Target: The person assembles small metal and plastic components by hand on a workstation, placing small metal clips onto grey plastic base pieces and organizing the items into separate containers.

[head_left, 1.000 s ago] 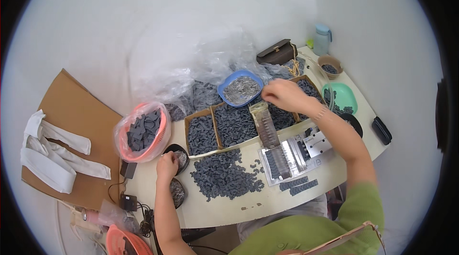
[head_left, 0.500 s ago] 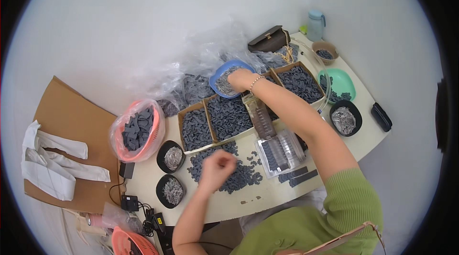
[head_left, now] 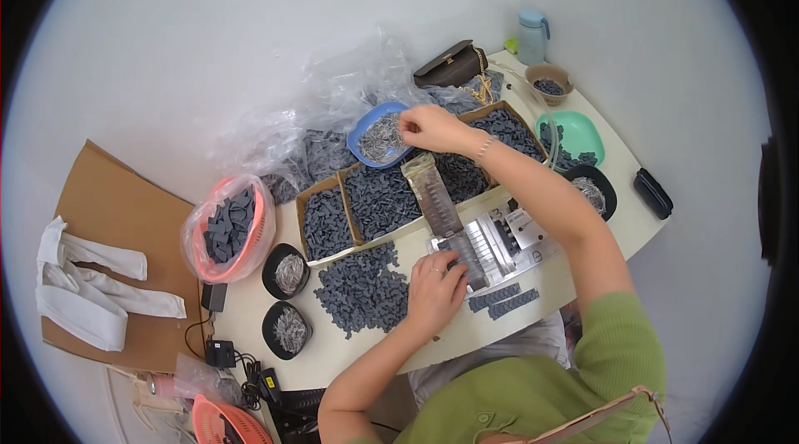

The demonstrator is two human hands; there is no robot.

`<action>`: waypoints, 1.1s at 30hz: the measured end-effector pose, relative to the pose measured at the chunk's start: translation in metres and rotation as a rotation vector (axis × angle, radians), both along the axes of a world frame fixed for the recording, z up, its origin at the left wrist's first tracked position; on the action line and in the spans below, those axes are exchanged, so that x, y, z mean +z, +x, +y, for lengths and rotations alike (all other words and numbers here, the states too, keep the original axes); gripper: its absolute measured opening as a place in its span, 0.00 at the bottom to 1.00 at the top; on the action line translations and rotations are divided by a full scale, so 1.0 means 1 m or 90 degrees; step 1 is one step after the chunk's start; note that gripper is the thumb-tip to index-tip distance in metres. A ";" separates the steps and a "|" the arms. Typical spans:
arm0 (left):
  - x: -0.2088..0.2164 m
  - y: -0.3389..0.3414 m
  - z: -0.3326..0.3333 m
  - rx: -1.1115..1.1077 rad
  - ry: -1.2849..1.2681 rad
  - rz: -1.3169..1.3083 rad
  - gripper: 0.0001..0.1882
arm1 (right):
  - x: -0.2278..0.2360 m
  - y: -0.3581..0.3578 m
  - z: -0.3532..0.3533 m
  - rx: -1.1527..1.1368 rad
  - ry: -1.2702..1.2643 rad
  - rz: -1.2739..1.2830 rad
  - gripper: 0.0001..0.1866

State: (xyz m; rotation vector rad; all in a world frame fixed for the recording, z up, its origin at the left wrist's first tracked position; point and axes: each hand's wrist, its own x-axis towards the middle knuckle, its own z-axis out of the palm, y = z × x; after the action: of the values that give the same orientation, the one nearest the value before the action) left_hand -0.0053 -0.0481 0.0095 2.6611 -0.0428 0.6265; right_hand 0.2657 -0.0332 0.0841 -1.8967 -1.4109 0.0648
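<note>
My left hand (head_left: 437, 292) lies at the left end of a metal jig (head_left: 499, 244), its fingers apart and touching the dark slotted strip (head_left: 464, 259) there. Beneath the palm is the right edge of a heap of small dark grey pieces (head_left: 358, 290). My right hand (head_left: 429, 128) is at the right rim of a blue bowl (head_left: 359, 129) full of thin silver pins (head_left: 383, 138). Its fingers are curled together; whatever they hold is too small to make out. A clear ribbed box (head_left: 433, 198) leans between the jig and the cardboard trays.
Partitioned cardboard trays (head_left: 359, 215) of dark pieces stretch behind the jig. Black bowls of pins (head_left: 287, 332) stand left, near a pink basket (head_left: 270, 228). A green dish (head_left: 591, 124), brown bowl (head_left: 570, 82) and black case (head_left: 653, 193) sit right. Dark strips (head_left: 512, 302) lie near the front edge.
My left hand has moved right, from above the loose heap to the jig. My right hand has drawn back from among the pins to the bowl's right rim. The whole view has shifted slightly.
</note>
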 end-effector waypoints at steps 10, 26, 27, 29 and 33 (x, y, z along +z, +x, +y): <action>-0.008 -0.013 0.003 0.043 0.130 0.108 0.36 | -0.046 -0.092 -0.112 0.167 -0.151 -0.192 0.07; -0.010 -0.004 -0.001 0.042 0.053 0.047 0.30 | -0.072 -0.110 -0.152 0.104 -0.025 -0.296 0.17; -0.008 -0.005 -0.001 0.037 0.039 0.040 0.29 | -0.072 -0.112 -0.154 0.099 -0.023 -0.298 0.17; -0.004 -0.007 0.001 0.025 0.011 0.025 0.28 | -0.073 -0.116 -0.155 0.095 -0.024 -0.324 0.17; -0.001 -0.004 0.017 -0.056 0.041 0.002 0.23 | -0.069 -0.117 -0.155 0.075 -0.065 -0.387 0.17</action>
State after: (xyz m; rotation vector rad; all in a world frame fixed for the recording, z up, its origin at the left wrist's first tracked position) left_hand -0.0096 -0.0310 0.0083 2.7054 -0.1815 0.6031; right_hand 0.1484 -0.1882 0.0147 -2.0060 -1.9468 -0.4258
